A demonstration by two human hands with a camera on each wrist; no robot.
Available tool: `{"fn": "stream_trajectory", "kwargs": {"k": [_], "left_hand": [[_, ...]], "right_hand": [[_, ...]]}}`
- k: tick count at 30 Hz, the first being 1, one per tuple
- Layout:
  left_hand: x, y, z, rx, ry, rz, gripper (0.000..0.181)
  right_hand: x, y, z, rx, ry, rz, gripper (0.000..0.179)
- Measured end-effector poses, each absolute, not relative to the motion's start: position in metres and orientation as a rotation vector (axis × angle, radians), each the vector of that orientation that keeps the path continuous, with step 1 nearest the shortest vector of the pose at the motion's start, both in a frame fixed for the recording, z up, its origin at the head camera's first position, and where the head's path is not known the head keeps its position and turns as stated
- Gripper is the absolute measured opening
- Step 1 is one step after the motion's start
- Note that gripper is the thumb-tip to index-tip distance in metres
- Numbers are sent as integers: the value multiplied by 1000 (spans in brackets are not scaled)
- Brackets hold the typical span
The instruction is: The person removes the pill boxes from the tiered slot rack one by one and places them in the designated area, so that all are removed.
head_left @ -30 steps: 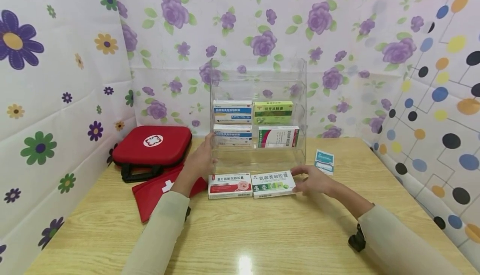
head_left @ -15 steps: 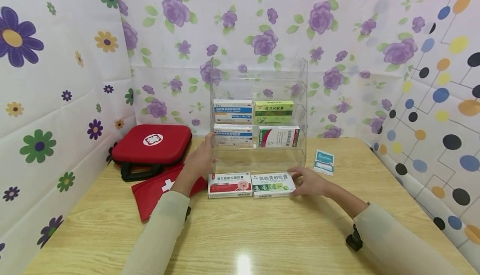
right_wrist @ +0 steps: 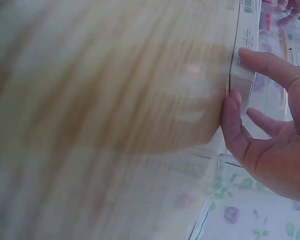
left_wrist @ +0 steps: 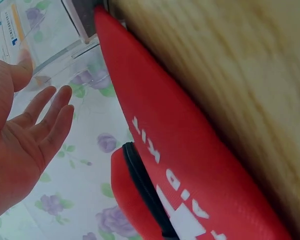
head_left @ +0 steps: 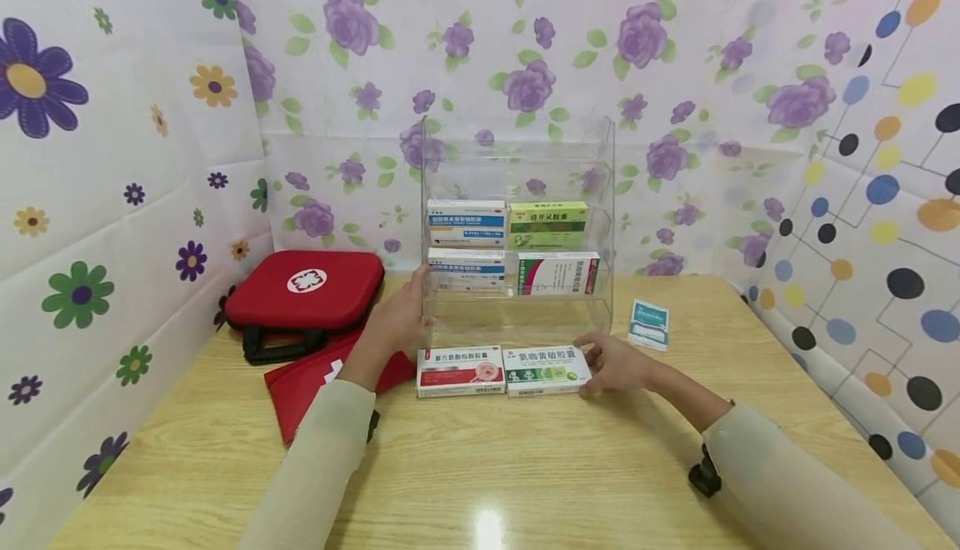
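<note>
My right hand (head_left: 618, 364) holds the right end of a white and green medicine box (head_left: 547, 369) lying on the table. In the right wrist view the thumb (right_wrist: 270, 65) lies on the box's side, with the fingers curved round its end. A red and white medicine box (head_left: 460, 372) lies directly left of it. Behind both stands a clear tiered rack (head_left: 517, 312), with my left hand (head_left: 397, 317) at its left side. In the left wrist view the left hand's fingers (left_wrist: 55, 117) are loosely extended, thumb right by the rack edge.
Blue-white boxes (head_left: 467, 223), a green box (head_left: 547, 224) and a magenta-white box (head_left: 557, 274) sit in the rack's tiers. To the left lie a red zip case (head_left: 307, 283) and a red pouch (head_left: 296, 400). A teal packet (head_left: 648, 325) lies right of the rack.
The white and green box has turned slightly, so it lies straighter beside the red and white box. My right hand has shifted a little left with it; the left hand stays put.
</note>
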State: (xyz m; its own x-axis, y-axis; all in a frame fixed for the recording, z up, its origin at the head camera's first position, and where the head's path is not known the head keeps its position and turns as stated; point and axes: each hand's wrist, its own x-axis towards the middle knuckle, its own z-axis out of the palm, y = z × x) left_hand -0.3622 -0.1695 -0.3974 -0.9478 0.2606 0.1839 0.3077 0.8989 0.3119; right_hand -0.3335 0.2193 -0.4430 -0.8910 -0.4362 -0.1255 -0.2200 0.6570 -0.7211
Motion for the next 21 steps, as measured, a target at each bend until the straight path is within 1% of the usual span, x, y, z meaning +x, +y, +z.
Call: {"fn": "stream_trajectory", "kwargs": {"k": [5, 21], "left_hand": [[-364, -169, -393, -425, -2956, -440, 91], [-367, -175, -389, -464, -2982, -416, 95]], "right_hand": [[-334, 222, -445, -521, 2603, -1067, 86], [-328, 221, -440, -505, 2581, -1106, 88]]}}
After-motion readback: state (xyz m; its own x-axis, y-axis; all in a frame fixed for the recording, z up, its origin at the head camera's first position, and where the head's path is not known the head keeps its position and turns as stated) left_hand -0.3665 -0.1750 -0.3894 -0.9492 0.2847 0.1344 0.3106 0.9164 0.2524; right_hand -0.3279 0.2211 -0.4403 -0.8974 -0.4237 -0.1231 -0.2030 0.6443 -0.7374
